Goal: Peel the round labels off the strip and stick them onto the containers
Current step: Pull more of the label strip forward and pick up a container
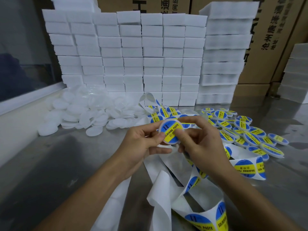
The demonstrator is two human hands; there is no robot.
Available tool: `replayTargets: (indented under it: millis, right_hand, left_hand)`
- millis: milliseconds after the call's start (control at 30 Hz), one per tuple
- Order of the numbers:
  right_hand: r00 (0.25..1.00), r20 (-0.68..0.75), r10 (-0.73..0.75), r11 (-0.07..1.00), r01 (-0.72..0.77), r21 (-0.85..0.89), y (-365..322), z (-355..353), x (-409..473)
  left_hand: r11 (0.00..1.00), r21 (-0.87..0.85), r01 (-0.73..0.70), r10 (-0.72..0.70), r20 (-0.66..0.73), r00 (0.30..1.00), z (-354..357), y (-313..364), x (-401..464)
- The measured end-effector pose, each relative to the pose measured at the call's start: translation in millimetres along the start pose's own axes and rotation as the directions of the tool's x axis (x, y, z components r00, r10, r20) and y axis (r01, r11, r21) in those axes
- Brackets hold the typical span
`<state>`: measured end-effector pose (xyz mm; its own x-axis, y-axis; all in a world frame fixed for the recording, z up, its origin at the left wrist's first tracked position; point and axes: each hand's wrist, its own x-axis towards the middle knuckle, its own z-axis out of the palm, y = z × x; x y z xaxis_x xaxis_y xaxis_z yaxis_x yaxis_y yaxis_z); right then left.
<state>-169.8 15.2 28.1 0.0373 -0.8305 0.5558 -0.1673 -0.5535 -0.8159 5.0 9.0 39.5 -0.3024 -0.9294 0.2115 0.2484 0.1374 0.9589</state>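
Both hands hold one round white container (170,131) just above the tabletop (70,157), and this container is the landmark for the rest. The left hand (143,141) pinches its left rim between thumb and fingers, while the right hand (198,139) grips the right side, with the thumb (180,133) pressing flat on the blue and yellow label (171,132) that already covers the lid face. The label seems nearly seated, so the step in hand is probably the smoothing. Below the container and toward the person, the strip (166,180) lies in loose loops, partly bare backing and partly with labels not yet peeled. To the right of the container lies the pile of labelled containers (246,132); to its left lies the heap of plain containers (86,112); behind it stand stacks of white foam blocks (150,55) against cardboard boxes (266,47). Some risks are visible from here. If the thumb presses only the middle, an edge may stay lifted or a crease or bubble may be trapped. If the label sits off centre, it could hang over the rim. The loose strip under the wrists could also catch and fold, so that the next labels stick to each other.
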Motion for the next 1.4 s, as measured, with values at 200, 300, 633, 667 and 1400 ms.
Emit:
replayTargets:
  millis: [200, 300, 633, 667, 1400]
  right_hand:
    - [0.999, 0.036, 0.024, 0.999, -0.024, 0.022, 0, 4, 0]
    - [0.999, -0.011, 0.049, 0.996, -0.048, 0.082, -1, 2, 0]
    - [1.0, 0.004, -0.004, 1.0, 0.004, 0.019, 4, 3, 1]
    - [1.0, 0.009, -0.013, 1.0, 0.013, 0.009, 5, 3, 1]
    - [0.934, -0.357, -0.019, 0.676, -0.251, -0.693, 29, -69, 19]
  left_hand:
    - [0.999, 0.044, 0.013, -0.009, -0.098, 0.995, -3, -2, 2]
    - [0.997, 0.077, -0.005, 0.009, -0.059, 0.998, -1, -3, 0]
    - [0.999, 0.039, -0.034, 0.043, -0.244, 0.969, 0, -6, 4]
    - [0.999, 0.027, -0.042, 0.048, -0.276, 0.96, -1, -5, 4]
    - [0.811, 0.579, 0.091, -0.445, 0.508, 0.738, -31, 13, -8]
